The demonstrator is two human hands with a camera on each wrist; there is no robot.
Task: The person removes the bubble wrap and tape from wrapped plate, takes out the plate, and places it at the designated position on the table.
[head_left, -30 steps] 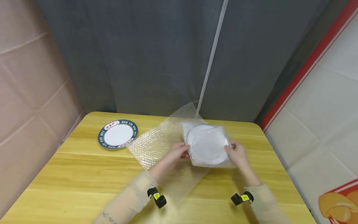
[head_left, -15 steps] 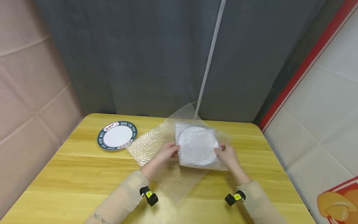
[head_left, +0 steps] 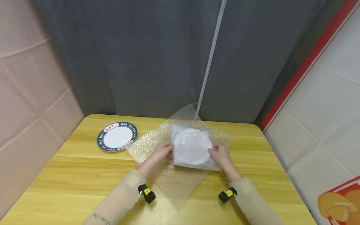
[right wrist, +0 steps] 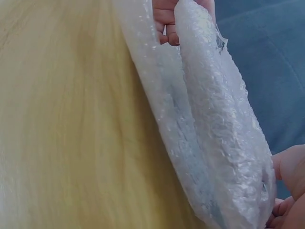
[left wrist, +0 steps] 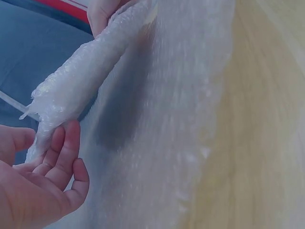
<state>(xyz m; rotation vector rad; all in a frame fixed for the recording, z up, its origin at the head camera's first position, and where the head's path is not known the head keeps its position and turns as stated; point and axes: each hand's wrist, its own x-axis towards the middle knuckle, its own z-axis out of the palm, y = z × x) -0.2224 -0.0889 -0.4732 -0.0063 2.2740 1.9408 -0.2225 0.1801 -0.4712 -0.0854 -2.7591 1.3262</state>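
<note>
A round white plate wrapped in bubble wrap (head_left: 192,147) is held by both hands, above a flat sheet of bubble wrap (head_left: 177,184). My left hand (head_left: 163,150) pinches the bundle's left edge, thumb on top and fingers beneath. At the opposite edge, my right hand (head_left: 220,153) grips it in the same way. Seen side-on in the left wrist view, the wrapped bundle (left wrist: 78,71) is tilted over the sheet, casting a shadow on it. The right wrist view shows the crinkled bundle (right wrist: 217,109) with a hand at each end.
A white plate with a dark green lettered rim (head_left: 117,137) lies at the back left, touching the sheet's left corner. The wooden table (head_left: 84,184) ends at a grey curtain (head_left: 157,62). Pale panels stand on both sides.
Both hands have carried the wrapped plate to the left and lowered it over the middle of the flat sheet. The other plate has stayed where it was.
</note>
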